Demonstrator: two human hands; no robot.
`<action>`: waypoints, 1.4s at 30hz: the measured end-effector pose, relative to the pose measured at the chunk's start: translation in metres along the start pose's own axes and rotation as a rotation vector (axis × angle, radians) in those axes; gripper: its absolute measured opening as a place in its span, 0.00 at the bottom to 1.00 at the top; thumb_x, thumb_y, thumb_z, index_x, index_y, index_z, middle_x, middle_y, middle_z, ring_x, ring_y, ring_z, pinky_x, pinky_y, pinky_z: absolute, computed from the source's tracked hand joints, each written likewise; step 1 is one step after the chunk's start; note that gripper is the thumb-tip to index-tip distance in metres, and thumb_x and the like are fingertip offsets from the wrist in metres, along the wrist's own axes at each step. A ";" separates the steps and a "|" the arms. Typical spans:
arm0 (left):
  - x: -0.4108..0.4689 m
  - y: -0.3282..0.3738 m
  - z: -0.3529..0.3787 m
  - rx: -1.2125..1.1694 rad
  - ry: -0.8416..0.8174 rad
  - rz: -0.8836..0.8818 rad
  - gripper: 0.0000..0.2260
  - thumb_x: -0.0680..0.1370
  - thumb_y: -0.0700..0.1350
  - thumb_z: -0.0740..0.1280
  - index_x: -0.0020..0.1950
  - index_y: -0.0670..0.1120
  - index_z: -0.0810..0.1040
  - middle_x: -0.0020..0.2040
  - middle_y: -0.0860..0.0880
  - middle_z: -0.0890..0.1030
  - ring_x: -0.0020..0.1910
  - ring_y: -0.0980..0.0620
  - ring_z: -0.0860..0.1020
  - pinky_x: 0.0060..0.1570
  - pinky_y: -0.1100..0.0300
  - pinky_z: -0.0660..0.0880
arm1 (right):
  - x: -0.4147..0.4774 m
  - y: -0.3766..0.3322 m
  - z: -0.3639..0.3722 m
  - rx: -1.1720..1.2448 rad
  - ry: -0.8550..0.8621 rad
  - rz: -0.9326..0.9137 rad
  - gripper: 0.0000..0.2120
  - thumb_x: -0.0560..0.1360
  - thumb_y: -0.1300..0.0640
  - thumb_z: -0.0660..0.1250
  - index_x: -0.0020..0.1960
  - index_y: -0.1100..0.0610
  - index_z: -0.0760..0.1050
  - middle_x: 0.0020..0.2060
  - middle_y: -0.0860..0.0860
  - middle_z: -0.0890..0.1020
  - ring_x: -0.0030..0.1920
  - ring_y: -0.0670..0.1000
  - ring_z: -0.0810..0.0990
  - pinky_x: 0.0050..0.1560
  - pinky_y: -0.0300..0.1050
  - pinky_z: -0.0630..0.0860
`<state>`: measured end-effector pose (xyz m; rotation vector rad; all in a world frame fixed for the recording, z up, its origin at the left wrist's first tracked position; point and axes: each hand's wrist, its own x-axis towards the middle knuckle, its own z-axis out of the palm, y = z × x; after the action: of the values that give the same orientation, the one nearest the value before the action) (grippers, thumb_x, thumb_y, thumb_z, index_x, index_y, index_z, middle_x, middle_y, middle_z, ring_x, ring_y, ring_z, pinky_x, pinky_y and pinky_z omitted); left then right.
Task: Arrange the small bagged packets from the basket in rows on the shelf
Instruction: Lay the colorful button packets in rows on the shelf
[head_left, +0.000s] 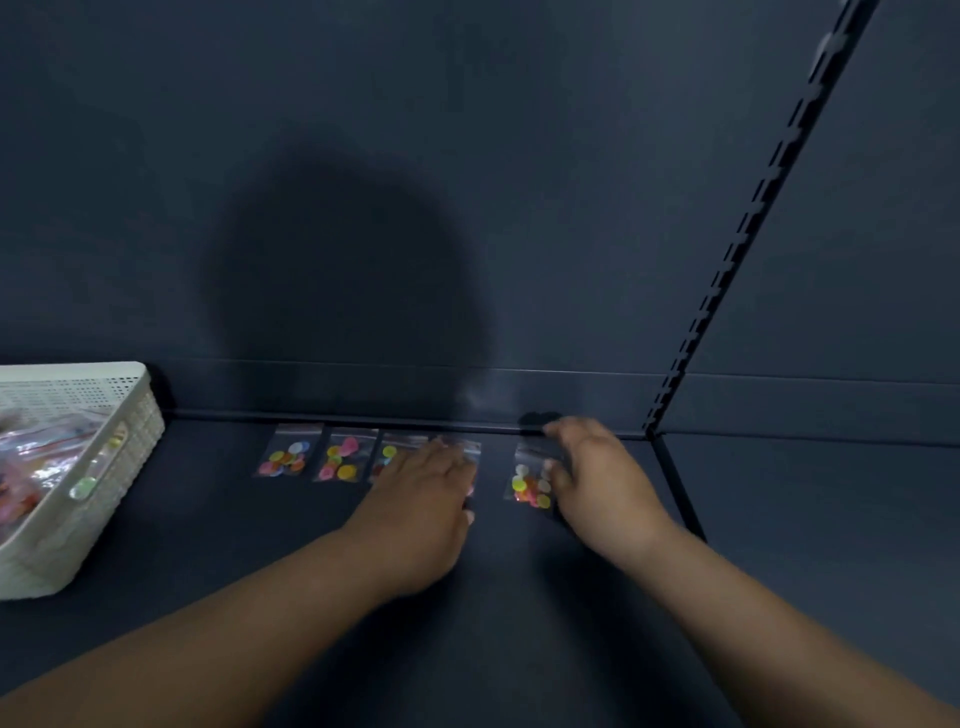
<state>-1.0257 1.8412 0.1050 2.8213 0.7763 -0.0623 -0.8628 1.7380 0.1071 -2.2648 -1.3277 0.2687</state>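
Note:
Small clear packets of coloured discs lie in a row along the back of the dark shelf (260, 545). The leftmost packet (287, 457) and a second packet (343, 460) lie uncovered. My left hand (423, 488) lies flat over the following packets, with a third packet's edge (388, 451) showing by its fingers. Farther right, my right hand (592, 467) holds the right edge of another packet (530, 483), fingers curled around it. A white perforated basket (119, 447) at the left edge holds more packets.
The shelf's back wall rises right behind the row. A slotted black upright (727, 260) and a divider rail (675, 488) bound the bay just right of my right hand. Another shelf bay lies beyond it.

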 end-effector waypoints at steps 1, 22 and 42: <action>-0.001 0.000 0.003 0.036 -0.045 0.001 0.26 0.82 0.52 0.54 0.77 0.47 0.52 0.78 0.49 0.51 0.77 0.51 0.47 0.73 0.56 0.42 | -0.011 -0.002 0.003 -0.044 -0.005 -0.087 0.19 0.78 0.57 0.60 0.69 0.55 0.68 0.68 0.51 0.69 0.67 0.51 0.67 0.63 0.33 0.59; 0.009 -0.006 0.015 0.040 -0.104 -0.022 0.28 0.81 0.56 0.52 0.78 0.51 0.45 0.78 0.52 0.41 0.76 0.52 0.43 0.72 0.53 0.41 | -0.010 0.012 0.031 -0.260 -0.210 -0.312 0.26 0.81 0.47 0.50 0.77 0.51 0.48 0.77 0.46 0.48 0.76 0.45 0.47 0.70 0.36 0.36; 0.004 -0.024 -0.011 0.083 0.083 -0.019 0.28 0.81 0.55 0.54 0.78 0.50 0.48 0.79 0.49 0.46 0.77 0.51 0.47 0.73 0.53 0.42 | 0.007 -0.023 0.014 -0.253 -0.161 -0.362 0.25 0.81 0.48 0.52 0.76 0.52 0.54 0.77 0.49 0.53 0.76 0.50 0.51 0.73 0.41 0.44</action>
<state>-1.0342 1.8659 0.1107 2.9112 0.8373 0.0204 -0.8825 1.7576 0.1069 -2.1795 -1.9179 0.1664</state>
